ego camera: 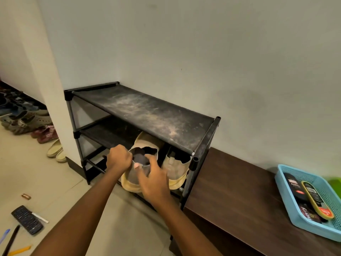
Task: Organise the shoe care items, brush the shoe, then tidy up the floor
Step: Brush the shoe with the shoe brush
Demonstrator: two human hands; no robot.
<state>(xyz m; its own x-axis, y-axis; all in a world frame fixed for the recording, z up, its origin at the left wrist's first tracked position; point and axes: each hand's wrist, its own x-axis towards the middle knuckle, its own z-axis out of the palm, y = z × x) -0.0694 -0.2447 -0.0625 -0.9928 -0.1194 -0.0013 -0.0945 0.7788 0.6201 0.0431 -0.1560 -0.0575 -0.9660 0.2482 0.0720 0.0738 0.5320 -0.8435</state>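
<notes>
A beige shoe (143,145) with a yellow sole sits half out of the middle shelf of a black shoe rack (147,111). My left hand (118,157) grips its heel collar on the left. My right hand (155,180) holds the heel from the right, thumb at the opening. Its pair, a second beige shoe (176,169), stands beside it on the same shelf. A blue basket (282,174) on the brown bench (230,191) at the right holds shoe care items, among them a yellow-edged brush (316,199) and dark polish packs.
On the tiled floor at lower left lie a remote control (26,219), pens (11,239), a white marker (39,217) and a small brown piece (25,196). Several shoes (27,121) line the left wall beyond a white pillar. The rack's top shelf is dusty.
</notes>
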